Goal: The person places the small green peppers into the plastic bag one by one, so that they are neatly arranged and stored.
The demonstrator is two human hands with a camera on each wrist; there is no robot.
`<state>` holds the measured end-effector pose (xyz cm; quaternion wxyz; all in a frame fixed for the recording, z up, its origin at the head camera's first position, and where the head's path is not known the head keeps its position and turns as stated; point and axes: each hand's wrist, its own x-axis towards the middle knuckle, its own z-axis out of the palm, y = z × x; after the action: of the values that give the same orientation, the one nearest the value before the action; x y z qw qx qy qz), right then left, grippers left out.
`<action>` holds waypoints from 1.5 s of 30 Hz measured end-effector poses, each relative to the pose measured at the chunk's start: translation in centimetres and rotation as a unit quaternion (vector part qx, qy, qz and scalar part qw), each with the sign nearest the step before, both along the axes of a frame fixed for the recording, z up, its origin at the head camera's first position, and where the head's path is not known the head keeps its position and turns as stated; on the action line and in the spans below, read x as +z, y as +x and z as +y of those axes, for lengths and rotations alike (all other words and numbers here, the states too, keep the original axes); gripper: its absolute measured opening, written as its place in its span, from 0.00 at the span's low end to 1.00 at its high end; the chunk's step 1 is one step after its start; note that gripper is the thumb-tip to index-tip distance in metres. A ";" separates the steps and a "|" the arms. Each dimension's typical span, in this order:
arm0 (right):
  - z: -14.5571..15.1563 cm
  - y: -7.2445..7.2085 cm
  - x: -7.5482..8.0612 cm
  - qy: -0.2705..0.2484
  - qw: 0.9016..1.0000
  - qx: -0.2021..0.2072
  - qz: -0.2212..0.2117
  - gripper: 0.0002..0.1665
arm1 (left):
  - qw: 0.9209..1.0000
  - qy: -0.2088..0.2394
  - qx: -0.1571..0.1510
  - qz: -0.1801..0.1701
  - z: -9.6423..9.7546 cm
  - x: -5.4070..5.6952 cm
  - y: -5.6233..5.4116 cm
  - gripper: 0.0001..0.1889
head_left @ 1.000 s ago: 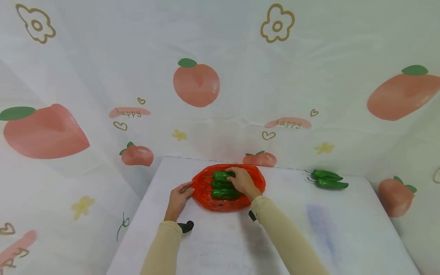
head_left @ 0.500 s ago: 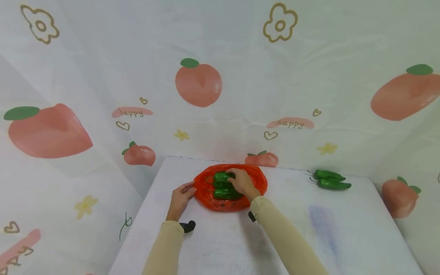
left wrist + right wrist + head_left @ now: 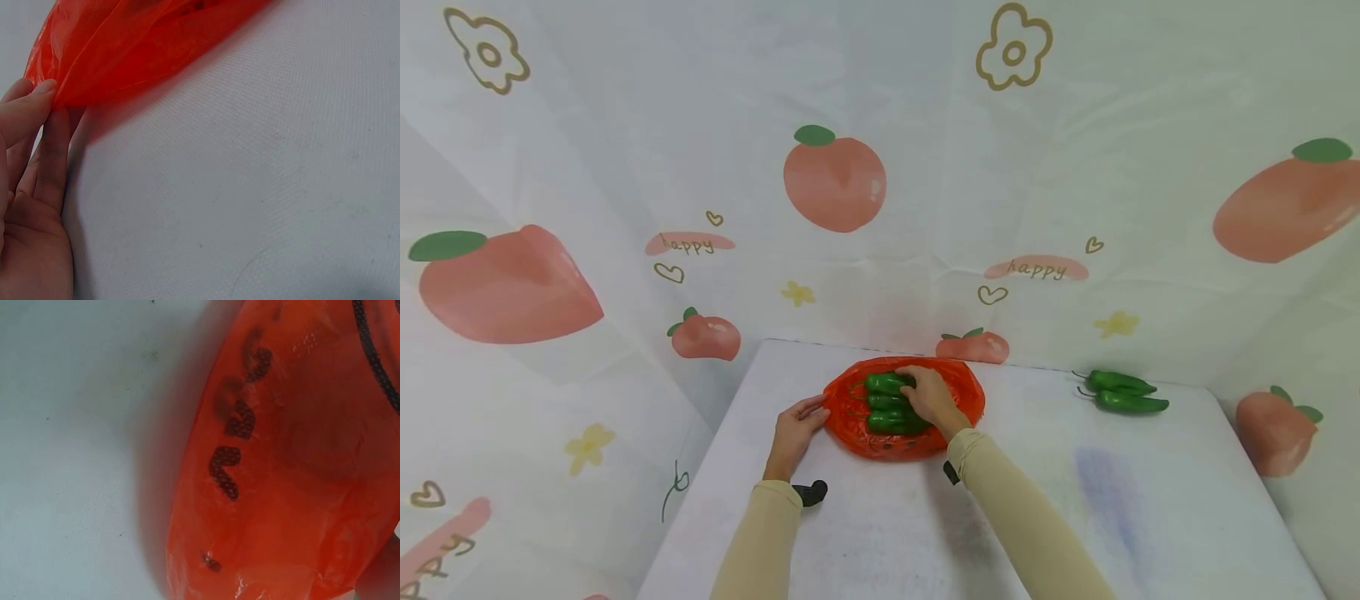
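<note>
A red plastic bag (image 3: 895, 450) lies spread open on the table, with several green peppers (image 3: 891, 422) side by side in it, stems to the left. My left hand (image 3: 792, 435) pinches the bag's left edge between thumb and fingers; the left wrist view shows the gathered film (image 3: 119, 62) there. Reaching in from the right, my right hand (image 3: 931, 396) grips the farthest pepper (image 3: 883, 383) by its right part, which the fingers hide. The right wrist view is mostly filled by the bag's side (image 3: 300, 487) with dark printed marks; only a bit of hand shows at its lower right corner.
Two more green peppers (image 3: 1131, 402) lie together at the back right of the white table (image 3: 865, 542). Behind the table's far edge hangs a white cloth (image 3: 910, 108) printed with fruit and flowers, and it also rises at both sides.
The head view has shifted slightly, so the scene sits a little further right. Both hands stay at the bag in nearly the same places.
</note>
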<state>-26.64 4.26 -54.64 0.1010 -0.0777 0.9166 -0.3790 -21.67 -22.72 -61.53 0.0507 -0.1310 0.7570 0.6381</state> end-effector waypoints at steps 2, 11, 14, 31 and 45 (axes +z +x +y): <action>0.1 0.0 0.0 0.002 1.000 0.002 0.002 0.24 | 1.000 -0.002 -0.001 0.000 0.0 0.0 0.0 0.20; 0.2 -0.1 0.4 0.049 0.997 0.037 0.044 0.27 | 1.000 -0.010 0.004 0.005 0.1 0.0 -0.1 0.19; 0.3 0.1 0.7 0.088 0.990 0.063 0.092 0.28 | 1.000 -0.012 0.001 0.004 0.1 0.0 -0.1 0.19; 1.8 1.4 1.4 0.242 0.943 0.064 0.219 0.38 | 1.000 0.003 0.000 -0.002 0.2 0.0 0.0 0.20; 3.5 1.5 1.8 0.280 0.944 0.023 0.173 0.51 | 1.000 0.001 0.000 -0.004 0.0 -0.4 -0.2 0.19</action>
<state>-25.10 7.73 -52.82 -0.0322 -0.1320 0.9871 -0.0853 -21.82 -22.72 -61.92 0.0543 -0.1333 0.7561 0.6384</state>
